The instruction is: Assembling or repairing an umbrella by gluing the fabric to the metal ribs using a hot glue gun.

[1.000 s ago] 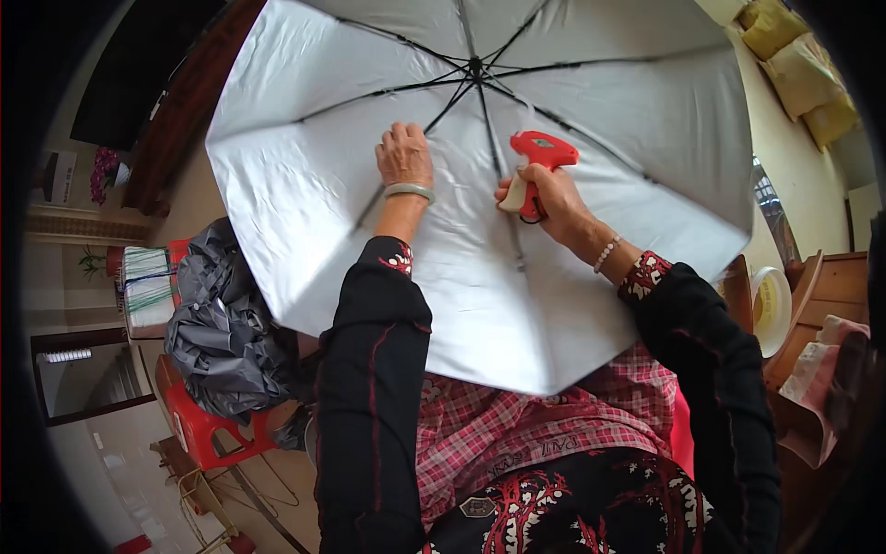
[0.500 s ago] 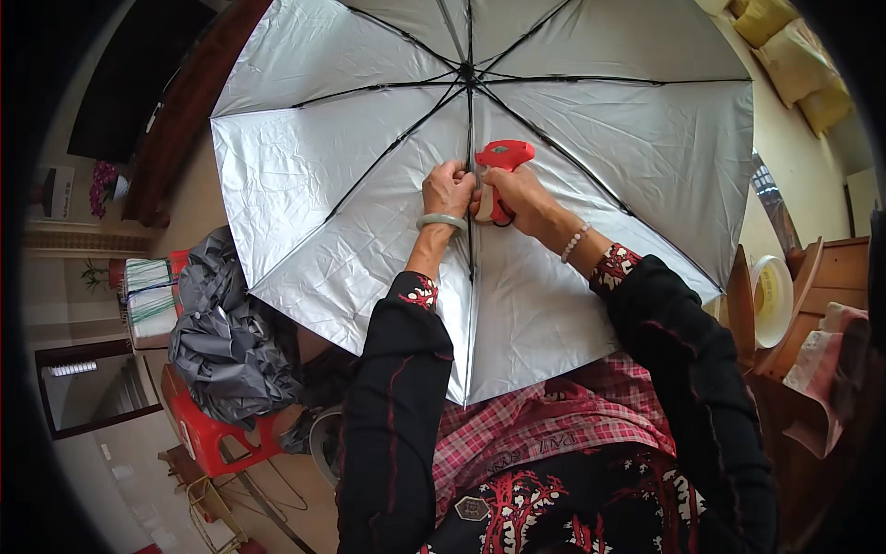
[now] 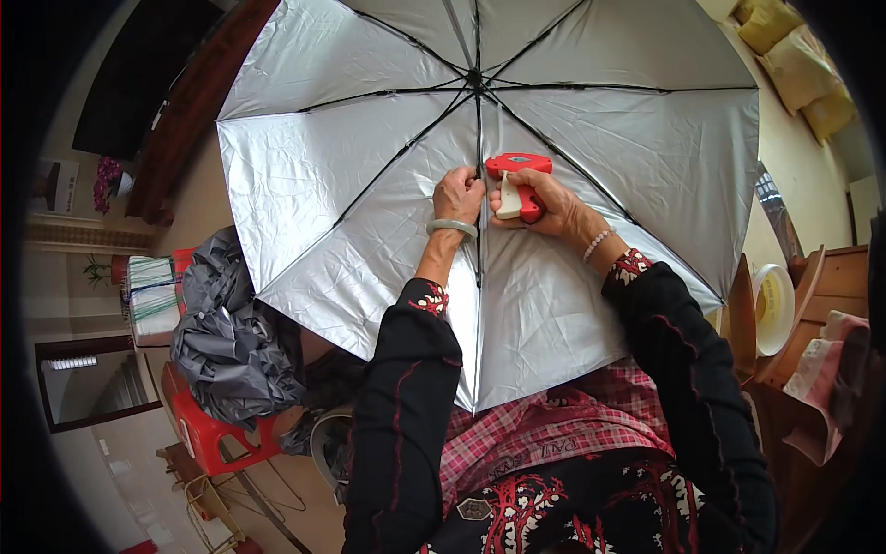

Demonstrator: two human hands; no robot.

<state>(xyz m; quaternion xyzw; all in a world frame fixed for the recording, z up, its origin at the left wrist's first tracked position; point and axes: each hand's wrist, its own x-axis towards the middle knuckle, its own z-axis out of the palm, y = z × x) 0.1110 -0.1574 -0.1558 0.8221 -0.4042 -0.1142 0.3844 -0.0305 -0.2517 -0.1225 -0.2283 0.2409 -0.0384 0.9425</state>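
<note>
An opened umbrella with a silver inner lining and black ribs spreads out in front of me. My left hand is closed in a pinch at the black rib that runs toward me from the hub. Just to its right, my right hand grips a red and white tagging gun by its handle. The gun's front end points left, close to the rib and my left fingertips. What exactly lies between those fingertips is hidden.
At the left, crumpled dark grey fabric lies over a red plastic stool. A pale bucket stands by wooden furniture on the right. Yellowish cushions are at the far right. Checked pink cloth covers my lap.
My right hand has turned and shifted slightly right with the tagging gun, away from the rib. My left hand keeps its pinch. The whole view has shifted a little.
</note>
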